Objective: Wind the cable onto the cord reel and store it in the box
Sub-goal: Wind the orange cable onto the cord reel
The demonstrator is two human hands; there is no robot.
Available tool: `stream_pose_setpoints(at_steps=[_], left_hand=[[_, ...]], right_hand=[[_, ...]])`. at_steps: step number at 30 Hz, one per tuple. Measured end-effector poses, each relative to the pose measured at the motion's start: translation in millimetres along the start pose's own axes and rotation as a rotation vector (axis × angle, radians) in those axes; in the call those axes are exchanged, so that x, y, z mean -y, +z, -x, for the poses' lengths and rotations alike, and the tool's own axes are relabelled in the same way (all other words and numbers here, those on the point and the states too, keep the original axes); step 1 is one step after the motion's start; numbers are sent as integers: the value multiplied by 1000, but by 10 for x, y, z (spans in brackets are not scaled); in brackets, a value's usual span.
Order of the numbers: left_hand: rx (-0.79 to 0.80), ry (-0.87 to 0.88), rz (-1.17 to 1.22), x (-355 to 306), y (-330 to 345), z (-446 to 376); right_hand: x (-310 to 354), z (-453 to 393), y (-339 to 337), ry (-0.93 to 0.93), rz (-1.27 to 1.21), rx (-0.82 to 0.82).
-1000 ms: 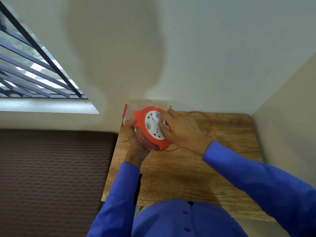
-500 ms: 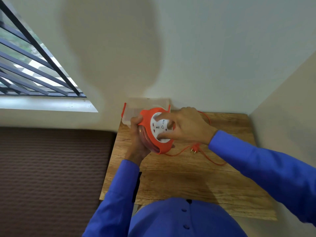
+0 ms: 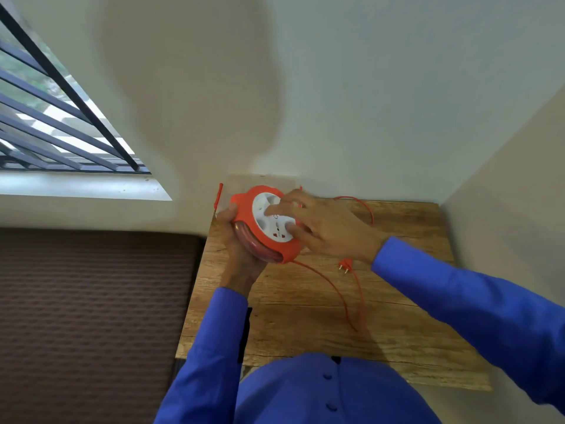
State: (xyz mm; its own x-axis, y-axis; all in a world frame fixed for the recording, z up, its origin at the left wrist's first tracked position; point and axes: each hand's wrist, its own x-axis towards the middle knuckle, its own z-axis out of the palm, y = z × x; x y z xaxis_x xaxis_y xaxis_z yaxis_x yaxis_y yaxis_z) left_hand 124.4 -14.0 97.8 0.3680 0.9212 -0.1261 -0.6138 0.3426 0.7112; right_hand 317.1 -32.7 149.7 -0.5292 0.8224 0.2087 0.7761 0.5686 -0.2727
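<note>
An orange cord reel (image 3: 244, 206) with a white socket face is held tilted above the far left of the wooden table (image 3: 305, 325). My left hand (image 3: 238, 249) grips its rim from below and behind. My right hand (image 3: 318, 231) rests on the white face with its fingers spread over it. The loose orange cable (image 3: 336, 293) runs from the reel's lower edge across the table and loops back to its plug (image 3: 345, 266). Another stretch of cable curves near the far wall. A clear box (image 3: 263, 180) with orange clips stands behind the reel, mostly hidden.
The table sits in a corner, with a wall behind it and another wall (image 3: 504, 194) on the right. A barred window (image 3: 61, 133) is at the left. A dark ribbed surface (image 3: 91, 301) lies left of the table.
My right hand has turned on the reel's face and the reel has tilted. The plug has come into view and slid along the table, and the loose cable now lies in a different loop.
</note>
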Motion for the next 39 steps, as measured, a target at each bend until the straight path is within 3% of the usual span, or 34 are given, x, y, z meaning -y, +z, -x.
stream_pose_setpoints(at_steps=[3,8,12,15,19,21,24,27,31,36,39], left_hand=[[-6,-20,8,-50,18,-7],[167,-163,3,-2,161,-20],[101,-82,-101,42,214,-50],[71,-50,-182,23,277,-34],[81,-29,-280,7,283,-83],[94,-4,-245,22,270,-76],[58,-19,-129,10,296,-52],[83,-26,-18,-9,272,-53],[53,-70,-16,-34,269,-29],[88,-165,-64,-45,347,-3],[85,-116,-80,-35,398,-20]], right_hand=[[-28,65,-81,-96,171,117],[-76,46,-139,-160,271,26],[-6,-2,-116,383,-124,-145],[-12,-109,-82,612,-444,-220],[-2,-77,-70,848,-749,-126],[-1,-59,-57,761,-553,-166],[1,42,-54,441,-121,-311],[-68,171,-51,59,27,-156],[-212,236,-46,-181,306,-17],[-268,201,-48,-253,359,-68],[-174,93,-74,162,-47,-230]])
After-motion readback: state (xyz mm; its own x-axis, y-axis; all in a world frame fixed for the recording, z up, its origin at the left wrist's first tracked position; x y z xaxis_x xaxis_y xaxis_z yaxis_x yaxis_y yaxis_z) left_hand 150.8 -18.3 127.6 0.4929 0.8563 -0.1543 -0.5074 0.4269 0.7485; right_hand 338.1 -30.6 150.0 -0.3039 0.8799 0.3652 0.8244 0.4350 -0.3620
